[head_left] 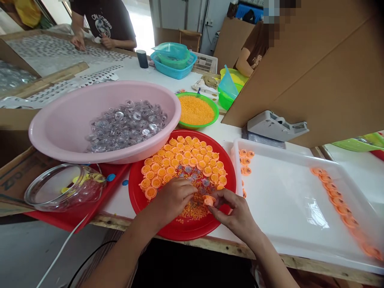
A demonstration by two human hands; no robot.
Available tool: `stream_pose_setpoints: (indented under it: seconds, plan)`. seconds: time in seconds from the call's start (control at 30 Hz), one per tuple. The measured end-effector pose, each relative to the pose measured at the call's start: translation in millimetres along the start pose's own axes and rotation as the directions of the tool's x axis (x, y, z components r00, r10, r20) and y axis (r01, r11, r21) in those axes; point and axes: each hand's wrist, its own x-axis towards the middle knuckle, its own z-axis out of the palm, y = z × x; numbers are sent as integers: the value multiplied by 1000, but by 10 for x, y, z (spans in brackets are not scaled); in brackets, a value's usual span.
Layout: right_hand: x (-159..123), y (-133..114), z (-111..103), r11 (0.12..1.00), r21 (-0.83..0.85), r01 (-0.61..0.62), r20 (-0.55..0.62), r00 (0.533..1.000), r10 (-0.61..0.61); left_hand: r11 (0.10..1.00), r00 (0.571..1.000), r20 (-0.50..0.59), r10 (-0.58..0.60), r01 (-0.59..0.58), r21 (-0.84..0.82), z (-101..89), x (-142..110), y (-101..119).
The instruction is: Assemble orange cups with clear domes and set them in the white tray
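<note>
Though small, flanged orange cup (pixel 209 201) in pinch of right hand (pixel 237 212); grip of left hand (pixel 172 200) unclear.

The basin (pixel 60 116), discs (pixel 132 126) heaped in it, sits at the plate's (pixel 186 233) ten o'clock, overlapping its edge — a jar (pixel 45 203) at nine, the pellet bowl (pixel 198 127) at twelve, a basket (pixel 172 73) beyond, the tray (pixel 276 196) at three. Cups (pixel 180 154) lie on the plate from nine through twelve to three, loose pellets (pixel 192 212) towards six.

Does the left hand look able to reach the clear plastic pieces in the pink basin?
Probably yes: the pink basin is open above the plastic pieces; the left hand must only pass its rim.
</note>
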Motion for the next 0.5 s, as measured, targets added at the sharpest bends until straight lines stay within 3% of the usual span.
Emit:
stream_pose_setpoints:
  seconds: [0.1,0.23,0.37,0.5]
  plan:
    - [17,-1,6,1000,-1,-1,8,1000,1,994,995,1,-100,100,53,13,-49,-78]
    - [10,-35,6,994,-76,73,60,996,-69,976,981,16,-194,195,-102,161,-39,-31]
    - [11,-83,5,995,-84,54,84,995,-47,970,982,155,-107,137,-199,188,6,21]
    - [35,-91,-8,1000,-8,9,63,998,-9,986,985,171,-34,61,-152,113,-4,-55]
